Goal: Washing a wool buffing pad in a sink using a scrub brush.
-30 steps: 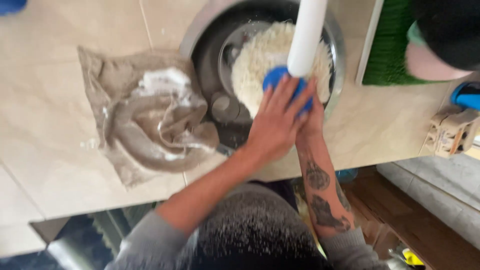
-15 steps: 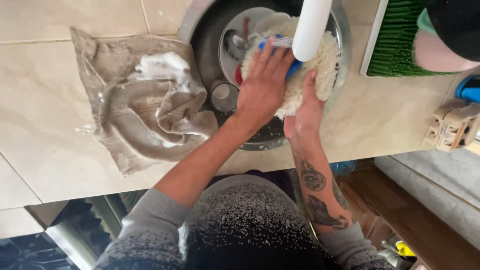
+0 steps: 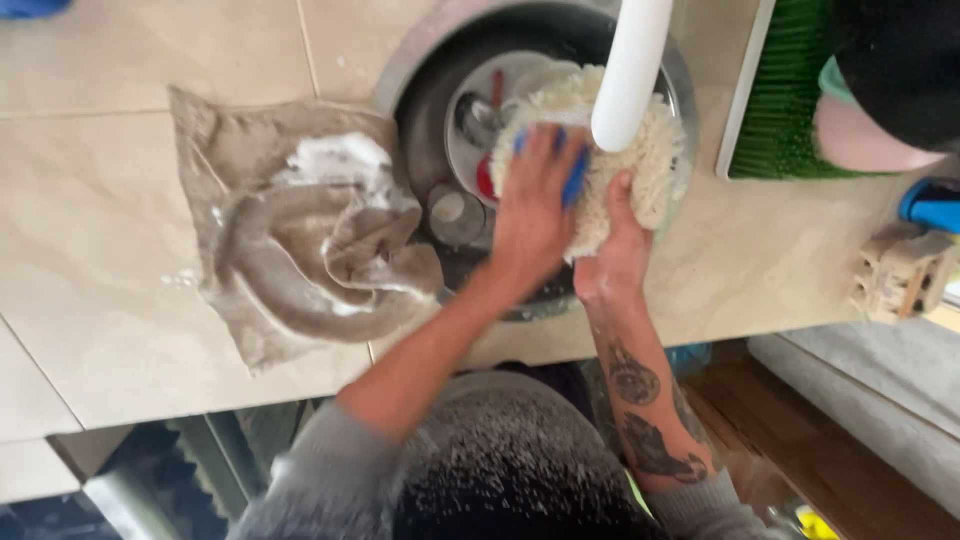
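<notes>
A round steel sink holds a white shaggy mat under a white faucet spout. My left hand presses a blue brush flat onto the mat's left part, fingers spread over the brush. My right hand, on a tattooed forearm, grips the mat's near edge from below. Most of the brush is hidden by my fingers.
A soapy brown cloth lies crumpled on the beige tiled counter left of the sink. A plate and a small cup sit in the sink. A green bristly mat, a blue object and a wooden piece are at the right.
My left hand has rubbed the brush across the mat, first up and left, then back toward me. My right hand has shifted onto the mat's near edge.
</notes>
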